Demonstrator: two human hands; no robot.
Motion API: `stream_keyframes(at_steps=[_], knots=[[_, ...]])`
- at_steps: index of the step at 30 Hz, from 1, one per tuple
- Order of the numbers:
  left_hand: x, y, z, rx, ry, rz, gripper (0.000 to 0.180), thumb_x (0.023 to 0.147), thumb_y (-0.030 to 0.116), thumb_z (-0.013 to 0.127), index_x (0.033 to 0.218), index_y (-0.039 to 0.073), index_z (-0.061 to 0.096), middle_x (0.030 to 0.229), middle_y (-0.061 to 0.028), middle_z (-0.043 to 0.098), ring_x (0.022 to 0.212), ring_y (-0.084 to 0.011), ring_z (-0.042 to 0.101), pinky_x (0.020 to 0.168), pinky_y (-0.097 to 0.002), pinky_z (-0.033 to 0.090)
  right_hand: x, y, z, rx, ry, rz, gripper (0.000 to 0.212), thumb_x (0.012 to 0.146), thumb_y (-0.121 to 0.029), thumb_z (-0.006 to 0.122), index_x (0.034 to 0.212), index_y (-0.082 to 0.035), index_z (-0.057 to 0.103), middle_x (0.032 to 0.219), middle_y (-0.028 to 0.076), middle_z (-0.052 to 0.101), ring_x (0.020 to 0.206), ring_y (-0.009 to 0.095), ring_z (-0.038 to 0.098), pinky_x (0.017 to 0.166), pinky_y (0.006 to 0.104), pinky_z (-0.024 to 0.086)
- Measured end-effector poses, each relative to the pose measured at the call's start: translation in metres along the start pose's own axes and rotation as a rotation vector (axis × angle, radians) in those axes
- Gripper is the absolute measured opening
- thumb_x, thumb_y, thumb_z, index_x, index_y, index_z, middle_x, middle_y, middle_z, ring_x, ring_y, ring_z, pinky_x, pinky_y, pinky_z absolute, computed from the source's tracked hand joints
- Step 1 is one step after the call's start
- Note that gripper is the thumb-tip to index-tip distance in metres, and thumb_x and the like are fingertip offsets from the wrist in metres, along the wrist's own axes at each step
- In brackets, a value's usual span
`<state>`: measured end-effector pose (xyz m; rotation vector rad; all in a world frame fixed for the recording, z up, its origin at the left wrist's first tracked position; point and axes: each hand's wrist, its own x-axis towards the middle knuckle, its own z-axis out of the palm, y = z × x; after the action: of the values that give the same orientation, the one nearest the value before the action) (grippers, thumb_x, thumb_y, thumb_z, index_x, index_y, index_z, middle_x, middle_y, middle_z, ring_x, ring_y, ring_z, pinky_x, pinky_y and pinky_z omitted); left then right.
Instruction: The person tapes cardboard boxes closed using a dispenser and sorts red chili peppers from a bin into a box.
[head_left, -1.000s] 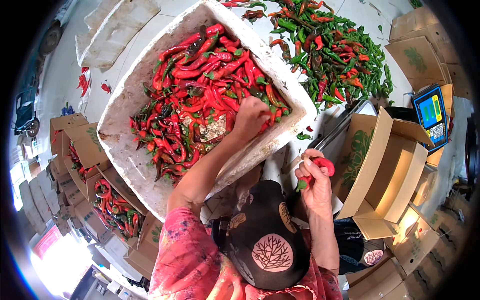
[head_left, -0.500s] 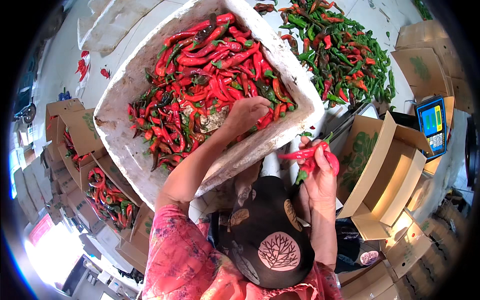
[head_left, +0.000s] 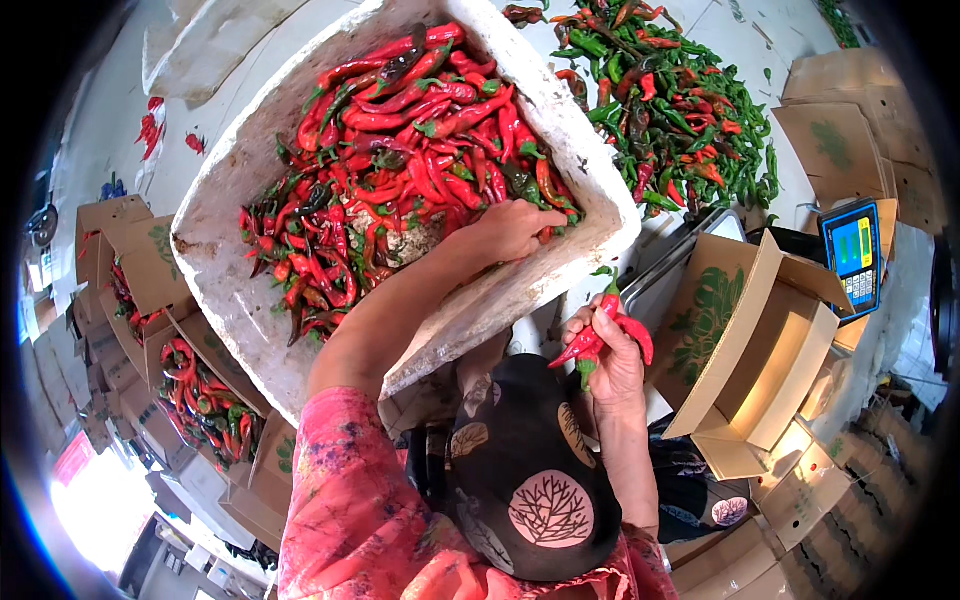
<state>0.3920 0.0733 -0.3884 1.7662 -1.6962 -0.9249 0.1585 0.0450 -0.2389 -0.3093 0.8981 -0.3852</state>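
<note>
My left hand (head_left: 512, 230) reaches into the near right corner of a large white foam box (head_left: 590, 200), low over the red chili peppers (head_left: 430, 165). One finger stretches out along the peppers by the wall, while the other fingertips are partly hidden among them; I see no pepper lifted in that hand. My right hand (head_left: 618, 368) is outside the box, to its right, closed around a few red chili peppers (head_left: 590, 343). Their green stems stick out above and below the fingers. Some darker and green peppers are mixed in with the red ones in the box.
Green and red peppers (head_left: 680, 110) lie heaped on the floor beyond the box. An open cardboard box (head_left: 735, 350) and a blue scale display (head_left: 852, 255) stand at the right. Cartons with peppers (head_left: 215, 405) line the left. A black patterned cloth (head_left: 540, 470) covers my lap.
My left hand has come down onto the peppers in the box corner. My right hand still holds its peppers, now turned more upright. The whole view has shifted a little.
</note>
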Motion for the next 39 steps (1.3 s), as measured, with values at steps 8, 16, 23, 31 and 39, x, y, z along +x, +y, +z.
stream_keyframes(at_steps=[8,16,23,31,39], knots=[[-0.007,0.002,-0.011,-0.272,0.196,0.057,0.043,0.083,0.007,0.064,0.126,0.015,0.066,0.076,-0.0054,0.07,0.071,-0.0246,0.069,0.067,-0.0399,0.055,0.002,-0.001,-0.014,0.039,0.008,0.048,0.017,0.094,-0.012,0.07,0.107,-0.005,0.06,0.094,0.009,0.065,0.091,0.022,0.067,0.08,0.0358,0.059],[-0.079,0.132,-0.084,-1.037,0.328,-0.021,0.034,0.088,0.001,0.07,0.123,0.005,0.067,0.103,-0.0015,0.066,0.086,-0.0134,0.066,0.078,-0.0292,0.054,-0.003,-0.015,0.007,0.073,-0.161,-0.021,0.057,0.094,-0.019,0.071,0.142,0.001,0.049,0.135,0.019,0.061,0.127,0.033,0.059,0.111,0.0458,0.045],[-0.078,0.164,-0.062,-0.501,0.157,0.274,0.053,0.078,-0.014,0.066,0.123,0.012,0.072,0.093,-0.0051,0.063,0.082,-0.0214,0.064,0.077,-0.0308,0.052,0.005,-0.03,0.007,-0.001,-0.128,-0.003,0.049,0.087,-0.009,0.076,0.13,0.004,0.058,0.116,0.014,0.068,0.108,0.026,0.067,0.102,0.0391,0.052],[-0.082,0.124,-0.072,-0.995,0.365,-0.365,0.034,0.096,0.009,0.059,0.129,0.0,0.063,0.103,-0.0072,0.068,0.094,-0.0125,0.063,0.086,-0.0269,0.05,-0.019,-0.042,0.0,0.078,-0.119,-0.067,0.05,0.089,-0.014,0.071,0.132,0.003,0.054,0.116,0.016,0.067,0.106,0.029,0.067,0.098,0.0441,0.055],[-0.069,0.16,-0.069,-1.179,0.28,-0.408,0.035,0.097,0.013,0.062,0.13,0.001,0.062,0.111,-0.0069,0.069,0.106,-0.0144,0.064,0.098,-0.0303,0.049,-0.025,-0.045,0.004,0.12,-0.186,-0.093,0.047,0.094,-0.016,0.061,0.136,0.006,0.053,0.126,0.022,0.065,0.116,0.034,0.065,0.105,0.0473,0.051]])
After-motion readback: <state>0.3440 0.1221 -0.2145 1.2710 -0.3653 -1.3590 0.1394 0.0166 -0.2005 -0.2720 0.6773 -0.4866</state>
